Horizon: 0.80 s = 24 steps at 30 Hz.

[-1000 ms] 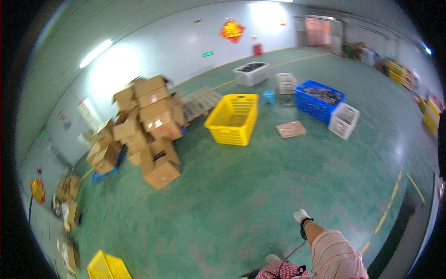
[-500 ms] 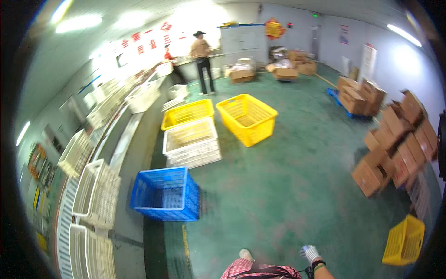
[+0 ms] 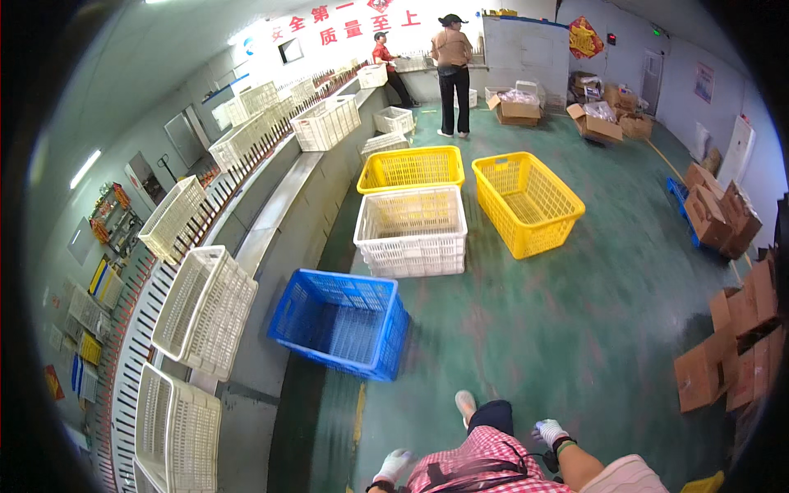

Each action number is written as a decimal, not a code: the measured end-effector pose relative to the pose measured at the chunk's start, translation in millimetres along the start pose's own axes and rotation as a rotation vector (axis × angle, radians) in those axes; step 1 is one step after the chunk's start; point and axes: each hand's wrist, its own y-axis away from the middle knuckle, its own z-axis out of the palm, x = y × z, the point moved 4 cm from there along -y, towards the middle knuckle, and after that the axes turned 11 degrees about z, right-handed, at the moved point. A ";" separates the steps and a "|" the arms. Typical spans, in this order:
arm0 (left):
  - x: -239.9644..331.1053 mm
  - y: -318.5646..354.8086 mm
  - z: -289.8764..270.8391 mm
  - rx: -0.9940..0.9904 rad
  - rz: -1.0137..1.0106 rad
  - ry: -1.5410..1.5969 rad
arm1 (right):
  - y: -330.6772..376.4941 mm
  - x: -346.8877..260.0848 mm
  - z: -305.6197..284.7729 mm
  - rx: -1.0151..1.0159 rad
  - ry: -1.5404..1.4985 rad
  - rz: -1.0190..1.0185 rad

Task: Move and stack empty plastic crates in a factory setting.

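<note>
My left hand (image 3: 395,464), in a white glove, hangs at the lower edge beside my pink checked apron (image 3: 472,464), its fingers loosely extended. On the apron's other side, my right hand (image 3: 549,431) wears a white glove too; its fingers are slightly bent and apart. Neither hand holds or touches any object. A blue plastic crate (image 3: 341,324) on the green floor is the thing nearest to my hands, ahead and to the left. Beyond it stand white stacked crates (image 3: 411,234), a yellow crate (image 3: 409,170) behind them and another yellow crate (image 3: 530,205) to their right.
Along the left runs a conveyor line (image 3: 131,374) with upright pegs, cream crates (image 3: 205,312) lined beside it. Cardboard boxes (image 3: 731,353) are stacked at the right, others on a blue pallet jack (image 3: 680,205). Two people (image 3: 452,70) stand at the far end near open cartons (image 3: 518,108).
My view has swung left, so crates and people sit further right in it. My left hand has come into view. The yellow crate at lower right has mostly left the picture.
</note>
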 end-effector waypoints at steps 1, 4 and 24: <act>-0.5 -3.1 -11.7 0.007 0.082 -0.033 | -12.5 -17.6 7.0 -0.012 0.070 -0.004; 23.5 -5.8 -36.9 0.282 -0.010 0.200 | -53.0 -55.9 2.5 0.003 0.017 0.098; 47.7 -6.5 -210.3 0.381 -0.314 0.222 | -91.9 -437.6 304.8 -0.098 0.595 -0.196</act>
